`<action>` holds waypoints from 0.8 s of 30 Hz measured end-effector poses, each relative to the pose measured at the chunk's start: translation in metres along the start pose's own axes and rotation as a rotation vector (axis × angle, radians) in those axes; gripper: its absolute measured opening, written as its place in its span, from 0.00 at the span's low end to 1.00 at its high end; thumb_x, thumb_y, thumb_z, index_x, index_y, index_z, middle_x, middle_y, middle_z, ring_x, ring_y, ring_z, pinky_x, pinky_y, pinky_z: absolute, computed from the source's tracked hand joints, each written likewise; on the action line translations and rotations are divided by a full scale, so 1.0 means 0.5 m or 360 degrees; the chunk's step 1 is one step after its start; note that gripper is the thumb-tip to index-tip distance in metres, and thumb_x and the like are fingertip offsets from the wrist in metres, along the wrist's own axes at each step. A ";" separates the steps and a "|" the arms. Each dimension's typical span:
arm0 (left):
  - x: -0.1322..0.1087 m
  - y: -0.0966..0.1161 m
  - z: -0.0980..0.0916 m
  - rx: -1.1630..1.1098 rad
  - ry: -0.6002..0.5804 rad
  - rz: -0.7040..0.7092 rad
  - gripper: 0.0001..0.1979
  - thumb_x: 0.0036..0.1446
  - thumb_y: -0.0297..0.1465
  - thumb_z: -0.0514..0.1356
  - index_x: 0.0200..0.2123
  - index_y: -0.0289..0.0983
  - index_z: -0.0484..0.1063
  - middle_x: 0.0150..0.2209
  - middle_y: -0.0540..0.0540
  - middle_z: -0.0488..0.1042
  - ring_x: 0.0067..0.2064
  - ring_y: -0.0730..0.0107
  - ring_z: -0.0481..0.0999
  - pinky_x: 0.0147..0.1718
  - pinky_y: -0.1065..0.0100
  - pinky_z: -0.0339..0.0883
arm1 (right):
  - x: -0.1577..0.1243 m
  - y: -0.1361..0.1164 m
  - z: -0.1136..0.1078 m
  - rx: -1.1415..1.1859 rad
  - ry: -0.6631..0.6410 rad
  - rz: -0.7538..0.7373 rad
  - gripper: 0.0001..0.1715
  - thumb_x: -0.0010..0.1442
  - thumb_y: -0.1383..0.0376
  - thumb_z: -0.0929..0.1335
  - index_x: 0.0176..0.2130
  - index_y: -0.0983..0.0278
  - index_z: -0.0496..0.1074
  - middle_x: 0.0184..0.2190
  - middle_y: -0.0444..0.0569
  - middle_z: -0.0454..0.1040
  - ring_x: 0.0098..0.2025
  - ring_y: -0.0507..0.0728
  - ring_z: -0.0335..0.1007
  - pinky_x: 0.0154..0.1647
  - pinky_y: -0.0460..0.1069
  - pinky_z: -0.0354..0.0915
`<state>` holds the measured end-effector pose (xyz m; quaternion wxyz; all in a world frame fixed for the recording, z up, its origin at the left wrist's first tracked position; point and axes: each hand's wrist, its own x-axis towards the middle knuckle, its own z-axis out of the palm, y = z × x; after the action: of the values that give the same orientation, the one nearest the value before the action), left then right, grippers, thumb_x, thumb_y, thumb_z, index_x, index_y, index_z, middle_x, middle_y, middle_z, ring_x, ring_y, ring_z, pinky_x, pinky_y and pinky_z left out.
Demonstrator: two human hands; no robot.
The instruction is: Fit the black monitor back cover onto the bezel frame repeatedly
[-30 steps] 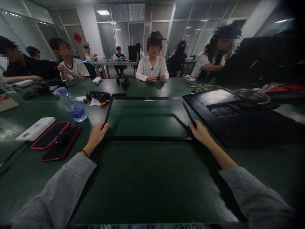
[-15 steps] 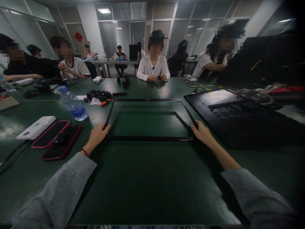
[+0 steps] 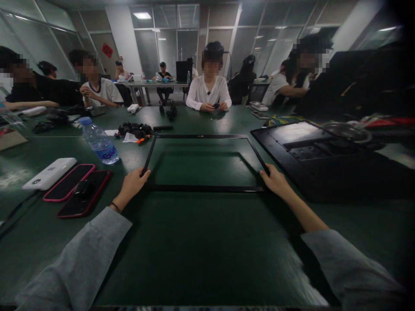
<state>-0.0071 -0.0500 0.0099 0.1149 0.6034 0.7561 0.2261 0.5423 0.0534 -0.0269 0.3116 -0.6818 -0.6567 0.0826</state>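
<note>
A thin black rectangular frame, like a monitor bezel, is held between my two hands above the green table. My left hand is closed round its left side near the front corner, thumb on top. On the opposite side, my right hand grips the right edge, with its fingers partly hidden beneath. Through the open middle of the frame the tabletop shows, with the frame's shadow on it. To the right lies a large black panel with a recessed section, resembling a monitor's back.
Left of my left hand are a water bottle, a white power bank and two red-edged phones, one bearing a small black object. Black gear lies beyond the frame. Across the table sits a person in white; others sit at both sides.
</note>
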 end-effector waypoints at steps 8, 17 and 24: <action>-0.002 0.004 -0.003 0.0012 -0.0004 -0.0018 0.22 0.65 0.49 0.50 0.38 0.39 0.74 0.31 0.47 0.78 0.35 0.61 0.76 0.34 0.66 0.60 | -0.001 -0.002 -0.006 -0.0037 -0.0098 0.0023 0.28 0.64 0.58 0.63 0.57 0.72 0.71 0.43 0.64 0.80 0.49 0.72 0.78 0.52 0.61 0.70; 0.001 -0.002 0.002 0.0014 -0.0001 -0.0012 0.22 0.65 0.49 0.50 0.38 0.39 0.74 0.31 0.46 0.78 0.35 0.61 0.76 0.33 0.66 0.59 | -0.002 -0.003 -0.002 -0.0048 -0.0069 0.0038 0.27 0.64 0.60 0.63 0.57 0.71 0.71 0.43 0.63 0.80 0.50 0.71 0.78 0.52 0.62 0.71; 0.000 0.001 0.001 0.0025 0.0008 -0.0016 0.22 0.64 0.49 0.49 0.36 0.40 0.73 0.30 0.47 0.78 0.34 0.61 0.76 0.33 0.66 0.58 | -0.001 -0.002 -0.005 -0.0076 -0.0096 0.0039 0.28 0.65 0.59 0.63 0.59 0.71 0.70 0.44 0.64 0.80 0.49 0.71 0.78 0.53 0.62 0.70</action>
<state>-0.0064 -0.0498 0.0096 0.1095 0.5998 0.7612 0.2211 0.5426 0.0520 -0.0243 0.2743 -0.6943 -0.6591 0.0913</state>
